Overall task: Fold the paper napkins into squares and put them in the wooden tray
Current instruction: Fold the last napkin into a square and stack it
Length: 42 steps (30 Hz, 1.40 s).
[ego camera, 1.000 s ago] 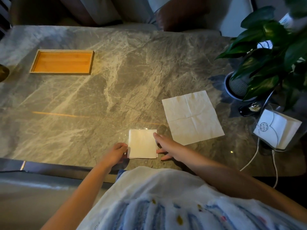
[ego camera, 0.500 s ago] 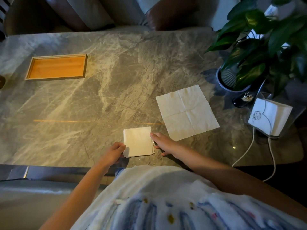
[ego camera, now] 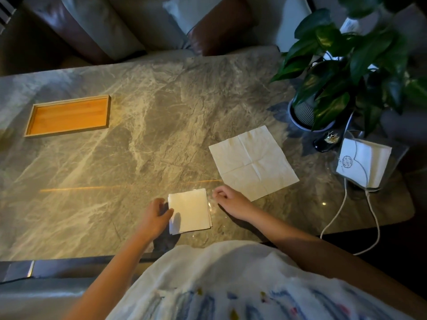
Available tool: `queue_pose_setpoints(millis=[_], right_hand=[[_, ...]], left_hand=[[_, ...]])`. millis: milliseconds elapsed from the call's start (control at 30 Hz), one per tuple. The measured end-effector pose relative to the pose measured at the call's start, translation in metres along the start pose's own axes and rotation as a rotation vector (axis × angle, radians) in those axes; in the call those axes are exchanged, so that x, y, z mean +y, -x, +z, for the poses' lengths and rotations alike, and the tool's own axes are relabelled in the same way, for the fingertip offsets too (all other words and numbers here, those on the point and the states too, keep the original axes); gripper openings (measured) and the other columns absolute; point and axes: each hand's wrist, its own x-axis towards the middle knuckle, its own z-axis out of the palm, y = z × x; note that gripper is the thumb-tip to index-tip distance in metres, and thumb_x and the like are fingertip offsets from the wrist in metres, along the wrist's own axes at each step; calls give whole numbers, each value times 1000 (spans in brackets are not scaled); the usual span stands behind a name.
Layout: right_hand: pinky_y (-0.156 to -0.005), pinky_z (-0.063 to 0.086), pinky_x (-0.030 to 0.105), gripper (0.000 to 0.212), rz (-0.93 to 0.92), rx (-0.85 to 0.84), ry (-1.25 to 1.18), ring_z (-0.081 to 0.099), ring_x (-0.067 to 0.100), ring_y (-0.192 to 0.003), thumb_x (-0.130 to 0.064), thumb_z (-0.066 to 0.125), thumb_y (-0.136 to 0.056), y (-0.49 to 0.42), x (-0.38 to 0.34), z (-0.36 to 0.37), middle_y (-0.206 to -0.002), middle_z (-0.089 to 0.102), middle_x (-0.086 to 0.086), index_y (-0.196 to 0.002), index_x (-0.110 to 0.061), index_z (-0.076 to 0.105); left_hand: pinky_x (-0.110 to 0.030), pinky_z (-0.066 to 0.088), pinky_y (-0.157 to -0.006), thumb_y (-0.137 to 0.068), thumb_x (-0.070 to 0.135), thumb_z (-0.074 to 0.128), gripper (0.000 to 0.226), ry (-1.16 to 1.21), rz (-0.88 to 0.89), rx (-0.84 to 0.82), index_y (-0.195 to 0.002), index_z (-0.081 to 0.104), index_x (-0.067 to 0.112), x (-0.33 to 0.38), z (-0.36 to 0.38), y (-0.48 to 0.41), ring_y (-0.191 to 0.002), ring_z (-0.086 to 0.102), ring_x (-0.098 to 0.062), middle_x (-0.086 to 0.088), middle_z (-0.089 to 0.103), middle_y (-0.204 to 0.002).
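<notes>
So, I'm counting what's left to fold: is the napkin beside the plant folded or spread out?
Spread out. The large napkin lies flat on the marble table, its cross-shaped fold creases showing.

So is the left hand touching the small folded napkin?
Touching. The head view shows the thumb of the left hand lying on the left edge of the folded napkin, pinching it.

Nothing here reads clearly from where I stand; the round stamp on the white packet [ego camera: 362,162] at the right is too small.
</notes>
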Motion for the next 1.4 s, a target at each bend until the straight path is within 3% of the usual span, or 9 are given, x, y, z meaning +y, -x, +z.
queue_pose_setpoints(millis=[200,300,400,600,767,933,1133,1267,1400], right_hand=[[-108,34,46,40,-182,223,444,40,19,-131,-36,46,-97,9,37,-55,-141,47,-2,-134,-21,45],[-113,22,52,43,-63,252,665,25,23,-140,-38,43,-97,11,60,-76,-150,33,-2,-137,-24,38],[-115,20,54,49,79,285,639,18,25,-144,-38,44,-97,17,79,-93,-156,23,1,-141,-20,32],[-114,26,46,45,46,296,611,25,20,-143,-31,43,-98,30,103,-100,-158,24,0,-141,-21,39],[-99,40,34,38,-129,317,560,50,17,-118,-28,60,-89,24,106,-92,-128,56,-5,-126,-26,54],[-92,39,30,38,-155,313,591,47,13,-111,-34,72,-80,14,110,-92,-115,55,-9,-116,-31,58],[-82,43,32,18,-153,392,562,50,16,-99,-29,71,-81,4,108,-93,-98,55,-7,-98,-28,63],[-84,48,35,1,-121,419,381,52,16,-96,-21,67,-86,-3,99,-100,-95,58,-4,-87,-22,67],[-93,51,37,5,-173,296,86,60,18,-97,-10,66,-87,-1,88,-118,-97,65,4,-85,-15,65]], left_hand=[[-43,41,-100,-89,27,55,48,-355,561,45,-135,43,14,73,32,-12,-121,50,-28,-9,50,-137],[-42,32,-103,-89,32,50,51,-596,747,-78,-137,38,19,102,63,-18,-128,44,-25,-4,46,-141],[-44,24,-110,-91,37,47,59,-827,817,-211,-144,26,21,113,86,-26,-138,31,-24,-2,30,-153],[-52,10,-114,-90,49,46,73,-1076,815,-282,-148,15,18,122,93,-51,-144,13,-23,-2,13,-158],[-47,18,-111,-82,51,56,76,-1005,772,-211,-144,23,20,119,74,-67,-139,24,-22,-1,25,-151],[-43,20,-111,-80,46,61,73,-950,767,-188,-141,28,22,111,68,-67,-137,27,-21,0,29,-148],[-38,27,-110,-74,52,66,81,-848,754,-144,-139,30,19,109,69,-63,-130,35,-22,-1,34,-143],[-41,30,-108,-68,58,68,93,-806,741,-130,-141,25,21,114,67,-65,-128,37,-24,-1,28,-146],[-45,19,-114,-67,61,68,107,-918,762,-123,-148,8,26,109,66,-68,-139,21,-26,-2,5,-159]])
